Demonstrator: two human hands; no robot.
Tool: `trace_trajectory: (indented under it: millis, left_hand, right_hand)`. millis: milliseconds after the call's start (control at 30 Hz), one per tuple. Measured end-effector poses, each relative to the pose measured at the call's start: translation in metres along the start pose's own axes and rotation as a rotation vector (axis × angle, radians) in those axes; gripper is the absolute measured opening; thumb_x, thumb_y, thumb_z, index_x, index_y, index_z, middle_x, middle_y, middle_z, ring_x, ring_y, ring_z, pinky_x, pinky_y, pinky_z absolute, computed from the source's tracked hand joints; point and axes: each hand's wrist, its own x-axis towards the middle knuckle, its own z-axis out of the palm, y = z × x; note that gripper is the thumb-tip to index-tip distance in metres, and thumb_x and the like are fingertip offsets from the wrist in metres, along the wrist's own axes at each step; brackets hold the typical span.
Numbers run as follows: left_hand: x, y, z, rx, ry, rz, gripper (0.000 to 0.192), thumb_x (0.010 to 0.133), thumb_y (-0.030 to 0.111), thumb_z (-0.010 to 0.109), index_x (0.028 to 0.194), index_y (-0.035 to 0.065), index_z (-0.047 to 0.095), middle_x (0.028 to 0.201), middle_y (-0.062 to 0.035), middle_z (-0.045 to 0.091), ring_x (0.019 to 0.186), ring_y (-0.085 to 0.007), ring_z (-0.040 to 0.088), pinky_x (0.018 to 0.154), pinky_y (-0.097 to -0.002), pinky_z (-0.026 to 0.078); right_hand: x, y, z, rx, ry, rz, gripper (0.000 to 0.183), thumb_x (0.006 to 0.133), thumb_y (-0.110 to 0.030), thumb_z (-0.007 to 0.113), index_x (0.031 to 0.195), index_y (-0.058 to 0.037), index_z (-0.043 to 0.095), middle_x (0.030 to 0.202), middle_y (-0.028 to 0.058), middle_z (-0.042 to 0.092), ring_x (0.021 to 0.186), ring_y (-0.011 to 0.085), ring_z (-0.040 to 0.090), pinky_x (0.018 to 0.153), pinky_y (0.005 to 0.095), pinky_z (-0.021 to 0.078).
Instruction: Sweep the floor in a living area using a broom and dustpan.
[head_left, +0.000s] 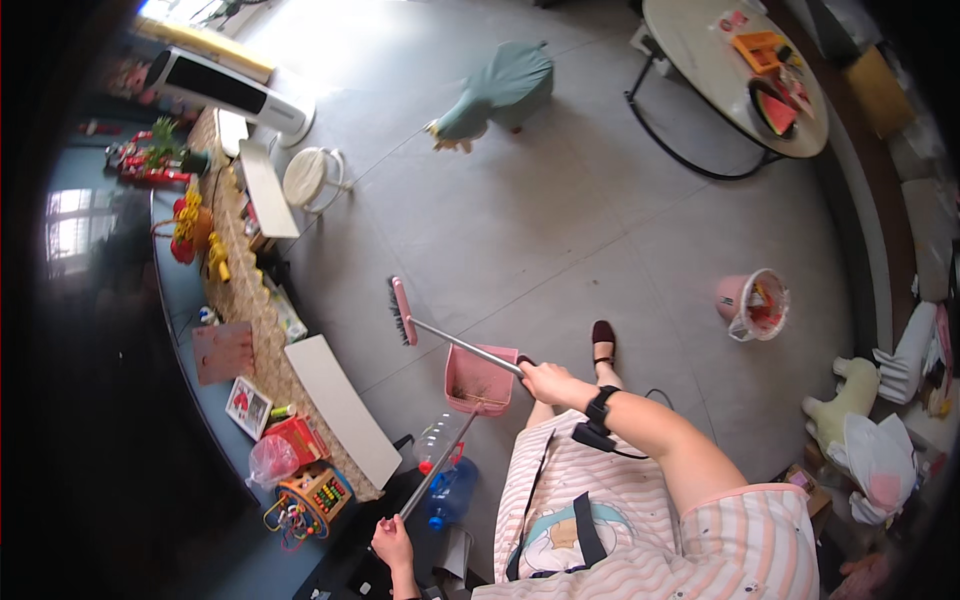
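My right hand (551, 384) is closed around the metal handle of a pink broom (405, 311), whose dark bristles face left, off to the upper left of the dustpan. A long metal handle runs from my left hand (393, 540), which grips its end, to a pink dustpan (480, 371). Dark debris lies inside the dustpan near its handle side. The dustpan is on the grey tiled floor, just left of my feet, and the broom's handle crosses above its upper edge.
Two large plastic bottles, one clear (437, 441) and one blue (454, 491), lie beside the dustpan. A pink waste bin (739, 300) stands to the right. Farther off are a green animal-shaped stool (499, 90), a round stool (306, 178) and an oval table (690, 45). A cluttered cabinet lines the left.
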Motion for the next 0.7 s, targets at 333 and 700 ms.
trace_trajectory:
  millis: [333, 700]
  left_hand:
    - [-0.022, -0.075, 0.009, -0.083, -0.064, -0.086, 0.022, 0.078, 0.016, 0.063, 0.071, -0.0030, 0.054, 0.058, -0.0107, 0.059, 0.054, -0.0144, 0.058, 0.051, -0.0276, 0.044]
    - [-0.022, -0.111, 0.021, -0.074, -0.066, -0.125, 0.022, 0.074, 0.021, 0.065, 0.071, 0.0013, 0.056, 0.061, -0.0164, 0.058, 0.059, -0.0350, 0.059, 0.053, -0.0392, 0.045]
  right_hand:
    - [0.149, -0.106, 0.134, -0.408, -0.030, -0.315, 0.014, 0.077, -0.011, 0.048, 0.088, -0.0026, 0.053, 0.069, 0.0128, 0.062, 0.064, 0.0273, 0.063, 0.053, 0.0384, 0.0505]
    - [0.071, 0.033, 0.004, -0.432, -0.013, 0.352, 0.028, 0.084, -0.036, 0.043, 0.107, -0.0253, 0.055, 0.091, 0.0092, 0.063, 0.085, 0.0299, 0.059, 0.070, 0.0410, 0.0478]
